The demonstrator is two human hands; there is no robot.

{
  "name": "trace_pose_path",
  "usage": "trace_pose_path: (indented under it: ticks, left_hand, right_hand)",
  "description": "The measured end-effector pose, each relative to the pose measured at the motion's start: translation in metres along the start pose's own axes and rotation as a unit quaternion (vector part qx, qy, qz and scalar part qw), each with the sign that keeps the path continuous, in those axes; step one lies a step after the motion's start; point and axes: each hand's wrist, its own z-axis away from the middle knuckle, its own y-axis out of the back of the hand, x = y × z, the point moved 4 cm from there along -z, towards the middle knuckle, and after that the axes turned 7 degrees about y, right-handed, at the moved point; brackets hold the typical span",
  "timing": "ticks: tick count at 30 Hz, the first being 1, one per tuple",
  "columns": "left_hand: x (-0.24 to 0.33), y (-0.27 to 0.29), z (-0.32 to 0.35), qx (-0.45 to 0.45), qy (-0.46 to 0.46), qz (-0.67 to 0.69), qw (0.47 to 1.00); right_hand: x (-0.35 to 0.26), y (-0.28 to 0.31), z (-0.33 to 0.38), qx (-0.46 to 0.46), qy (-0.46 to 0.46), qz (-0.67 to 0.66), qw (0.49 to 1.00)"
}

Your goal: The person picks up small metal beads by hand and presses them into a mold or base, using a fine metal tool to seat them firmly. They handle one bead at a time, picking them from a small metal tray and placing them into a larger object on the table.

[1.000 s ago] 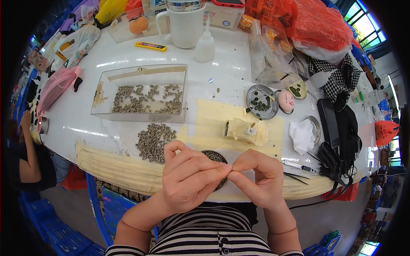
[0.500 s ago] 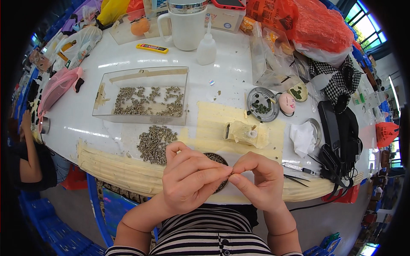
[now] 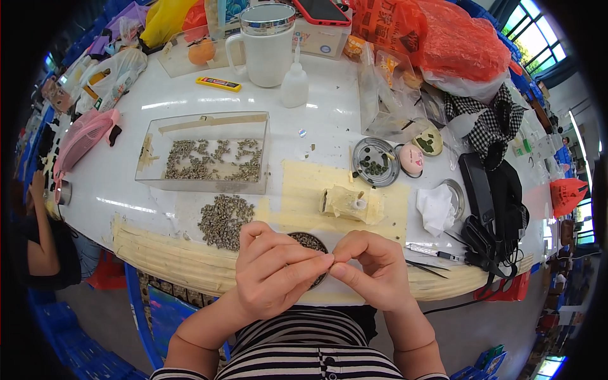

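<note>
Left hand and right hand pinched together, fingertips touching, above small round dish of grey bits; held item too small to tell. Best kept low over dish.

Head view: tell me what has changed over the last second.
Almost nothing. The left hand and right hand keep their fingertips pinched together at one spot above the small round dish of pieces; whatever they pinch is too small to see. Nothing was picked up or let go. The clear tray, the loose pile of pieces and the white mug stayed put.
</note>
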Motion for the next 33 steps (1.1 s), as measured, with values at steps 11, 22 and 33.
trace_pose_path:
  ticks: [11,22,33]
  left_hand:
    - [0.008,0.001,0.002,0.006,-0.024,-0.067,0.997]
    - [-0.002,0.001,0.000,-0.005,0.027,0.038,0.999]
    - [-0.001,0.000,0.000,0.015,0.020,0.034,0.999]
  right_hand:
    - [-0.001,0.001,0.001,0.001,-0.003,0.041,0.999]
    - [-0.004,-0.001,0.001,0.015,0.110,0.179,0.978]
    - [-0.004,-0.003,0.001,0.023,0.123,0.180,0.976]
